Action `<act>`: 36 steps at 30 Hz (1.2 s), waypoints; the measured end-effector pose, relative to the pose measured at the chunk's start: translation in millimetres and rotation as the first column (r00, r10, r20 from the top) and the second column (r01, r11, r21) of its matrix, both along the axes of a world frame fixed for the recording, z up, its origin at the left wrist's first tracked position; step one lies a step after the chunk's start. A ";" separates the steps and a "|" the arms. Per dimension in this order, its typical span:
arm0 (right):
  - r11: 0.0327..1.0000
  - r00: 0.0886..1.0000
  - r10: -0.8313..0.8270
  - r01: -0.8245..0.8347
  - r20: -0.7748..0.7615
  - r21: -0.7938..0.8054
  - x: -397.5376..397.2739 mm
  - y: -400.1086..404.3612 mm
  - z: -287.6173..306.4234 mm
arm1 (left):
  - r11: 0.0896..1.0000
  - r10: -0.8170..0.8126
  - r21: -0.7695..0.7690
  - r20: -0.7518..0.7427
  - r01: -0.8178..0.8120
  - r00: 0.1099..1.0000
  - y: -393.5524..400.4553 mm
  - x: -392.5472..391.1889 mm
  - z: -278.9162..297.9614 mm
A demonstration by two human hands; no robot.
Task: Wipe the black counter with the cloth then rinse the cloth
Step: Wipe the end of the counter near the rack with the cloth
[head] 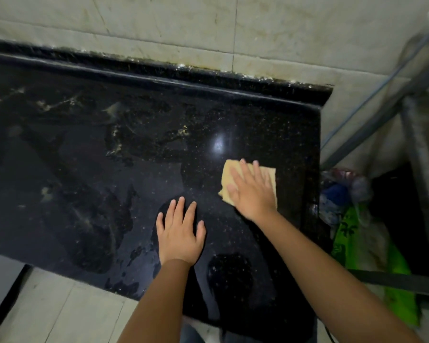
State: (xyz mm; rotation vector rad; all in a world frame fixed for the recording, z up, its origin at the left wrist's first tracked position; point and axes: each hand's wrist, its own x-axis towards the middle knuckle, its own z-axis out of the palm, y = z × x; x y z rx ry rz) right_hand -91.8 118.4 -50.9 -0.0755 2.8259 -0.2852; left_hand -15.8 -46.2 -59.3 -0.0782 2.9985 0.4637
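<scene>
The right hand (254, 191) lies flat, fingers spread, pressing a square tan cloth (248, 180) onto the speckled, glossy black counter (109, 157) at four o'clock. The left hand (180, 233) rests empty, palm down, at six o'clock.

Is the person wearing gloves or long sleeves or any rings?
No. The left hand and the right hand are both bare, with no gloves. No sleeves show on the forearms as far up as the picture goes. I see no rings, watch or bracelets. The fingernails look short and plain.
</scene>
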 end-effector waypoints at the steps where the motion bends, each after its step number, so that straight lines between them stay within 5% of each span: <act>1: 0.998 0.998 0.070 -0.070 -0.004 0.009 16.8 -2.2 0.4 | 1.000 -0.006 0.009 0.026 0.006 1.000 -1.0 1.0 2.3; 5: 0.993 0.993 0.114 -0.114 0.023 0.015 71.1 24.7 2.3 | 0.996 -0.049 -0.067 0.123 0.058 0.991 -2.2 0.3 7.0; 9: 0.972 0.976 -0.217 0.214 0.029 0.094 68.1 33.7 5.3 | 0.990 -0.141 0.045 0.110 0.137 0.984 -21.0 0.4 17.8; 13: 0.850 0.850 -0.527 0.527 0.000 0.014 23.9 -26.0 12.8 | 0.972 -0.216 0.080 -0.044 0.219 0.975 -81.6 15.5 30.4; 19: 0.964 0.965 -0.259 0.261 0.030 -0.052 20.0 -172.8 5.0 | 0.983 -0.130 0.094 -0.253 0.158 0.959 -204.7 47.7 15.4; 23: 1.000 0.997 0.027 -0.027 -0.072 0.005 76.1 -246.5 0.8 | 0.997 -0.025 0.067 -0.180 0.037 0.983 -266.5 50.7 8.9; 27: 0.995 0.997 0.077 -0.078 0.011 0.069 141.2 -237.4 -6.4 | 0.996 0.087 0.026 -0.135 -0.085 0.987 -304.0 40.5 7.3; 31: 0.967 0.975 -0.212 0.200 0.063 0.157 178.0 -154.7 -15.4 | 0.989 0.143 0.041 -0.118 -0.139 0.983 -321.7 21.1 1.6; 36: 0.790 0.793 -0.609 0.606 0.003 0.095 152.9 -139.1 11.8 | 0.990 0.140 0.009 -0.080 -0.139 0.987 -322.8 12.6 -7.9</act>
